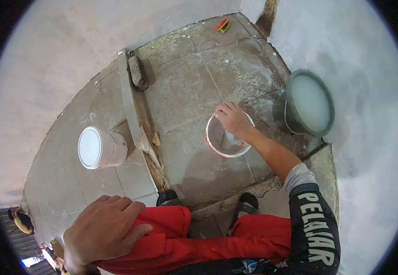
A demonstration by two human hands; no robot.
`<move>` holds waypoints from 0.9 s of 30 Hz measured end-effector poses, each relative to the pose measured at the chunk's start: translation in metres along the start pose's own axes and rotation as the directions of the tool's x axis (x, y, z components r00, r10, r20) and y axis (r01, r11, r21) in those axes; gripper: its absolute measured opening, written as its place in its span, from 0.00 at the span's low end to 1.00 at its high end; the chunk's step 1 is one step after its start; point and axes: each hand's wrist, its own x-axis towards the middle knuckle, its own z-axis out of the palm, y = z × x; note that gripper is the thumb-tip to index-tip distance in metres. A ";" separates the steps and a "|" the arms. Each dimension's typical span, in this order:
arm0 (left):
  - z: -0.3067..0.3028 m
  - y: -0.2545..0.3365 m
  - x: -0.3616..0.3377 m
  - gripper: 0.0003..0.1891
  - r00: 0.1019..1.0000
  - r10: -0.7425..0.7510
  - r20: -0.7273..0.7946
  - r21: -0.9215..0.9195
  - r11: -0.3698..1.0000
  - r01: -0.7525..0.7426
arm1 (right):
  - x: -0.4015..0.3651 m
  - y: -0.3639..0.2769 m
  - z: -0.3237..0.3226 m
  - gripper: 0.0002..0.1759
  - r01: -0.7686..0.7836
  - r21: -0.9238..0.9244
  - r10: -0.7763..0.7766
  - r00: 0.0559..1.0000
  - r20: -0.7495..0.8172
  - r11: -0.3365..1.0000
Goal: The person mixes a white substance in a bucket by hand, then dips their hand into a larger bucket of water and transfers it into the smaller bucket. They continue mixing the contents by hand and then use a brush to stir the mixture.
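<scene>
My right hand (233, 120) is at the far rim of a small white bucket (211, 145) with red marks round its edge. Its fingers curl over that rim, and the forearm crosses above the opening. Inside the bucket lies something pale and wet that I cannot make out, partly hidden by the hand. My left hand (105, 227) rests on my red-trousered left knee (164, 222), its fingers stretched and holding nothing. To the right of the small bucket stands a large dark bucket (290, 107) with cloudy whitish liquid and a wire handle.
A lidded white tub (111, 149) stands on the left tiles. A raised ledge (137, 114) divides the floor, with a stone (138, 73) beside it. An orange and yellow brush-like item (223, 25) lies near the far wall. Pale walls (364, 59) enclose the corner.
</scene>
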 end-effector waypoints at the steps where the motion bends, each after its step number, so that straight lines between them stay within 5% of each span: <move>1: -0.001 0.001 0.000 0.21 1.000 -0.006 -0.002 0.005 1.000 0.006 | -0.001 0.001 0.002 0.06 -0.002 0.001 0.002 1.000 -0.001 1.000; 18: 0.002 0.003 -0.002 0.21 1.000 0.006 -0.026 0.002 1.000 -0.006 | -0.002 -0.001 -0.004 0.07 0.024 -0.058 -0.024 1.000 -0.004 0.998; 21: -0.002 0.004 -0.003 0.21 1.000 -0.010 0.012 -0.011 1.000 0.010 | 0.006 0.009 -0.012 0.06 0.057 0.091 -0.049 0.995 -0.091 0.994; 25: 0.000 0.004 -0.006 0.21 0.999 -0.032 0.022 -0.009 0.999 0.032 | 0.024 0.058 -0.046 0.09 -0.482 0.134 0.496 0.862 -0.107 0.866; 27: 0.001 0.004 -0.006 0.21 0.999 -0.035 0.028 -0.002 0.999 0.035 | 0.021 0.084 -0.054 0.10 -0.580 -0.001 0.579 0.812 -0.070 0.814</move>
